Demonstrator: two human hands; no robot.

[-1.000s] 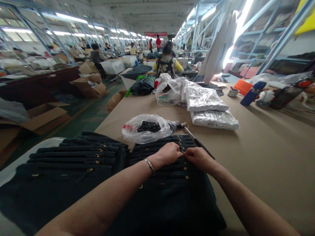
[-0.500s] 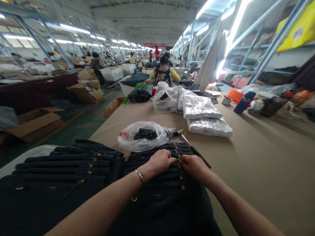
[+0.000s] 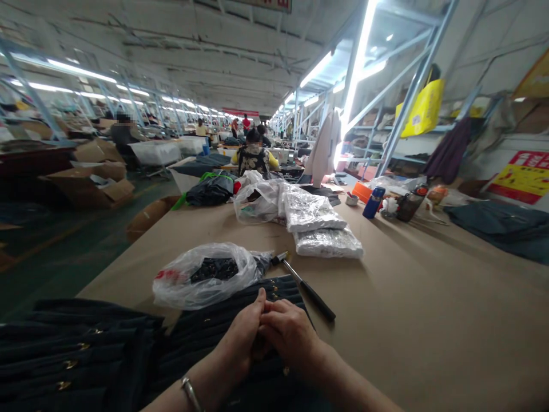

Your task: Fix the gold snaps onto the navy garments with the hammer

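My left hand (image 3: 241,329), with a metal bracelet on its wrist, meets my right hand (image 3: 289,327) above a row of overlapping dark fabric pieces (image 3: 206,332) with gold-coloured metal fittings. Both hands are closed, fingers pressed together, the left thumb pointing up. Whatever they may hold between them is hidden. A second stack of dark pieces (image 3: 115,343) with gold zip pulls lies to the left. Just beyond the hands is a clear plastic bag (image 3: 180,280) with small black items inside. A hammer (image 3: 315,300) with a black handle lies to the right of the row.
Plastic-wrapped packs (image 3: 328,243) lie farther back on the brown table (image 3: 412,320). A blue bottle (image 3: 374,202) and a small cup (image 3: 351,199) stand at the back right. Cardboard boxes (image 3: 92,183) are on the floor at left. A person (image 3: 255,154) sits beyond the table.
My hands have come together above the row; before, they were slightly apart at its gold fittings. The view has turned right and tilted up.
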